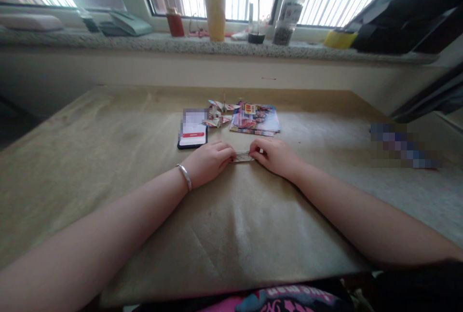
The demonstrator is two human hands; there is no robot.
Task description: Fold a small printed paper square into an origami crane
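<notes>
"What's on the table (231,220)?"
"Left hand (209,161) and right hand (277,156), fingers closed in a pinch."
"Beyond them?"
"A stack of printed sheets (256,120), a phone (193,131), folded paper figures (218,121) between."
"And the smallest?"
"A folded paper strip (242,157), gripped at either end, nearer than the stack."

Red digits on the yellow label (250,109) of the leaflets (256,121), right of the phone (187,126), look like 618. The phone's red bar (193,134) carries unreadably small writing; the shirt's (289,297) lettering, nearer than the phone, is unclear.
</notes>
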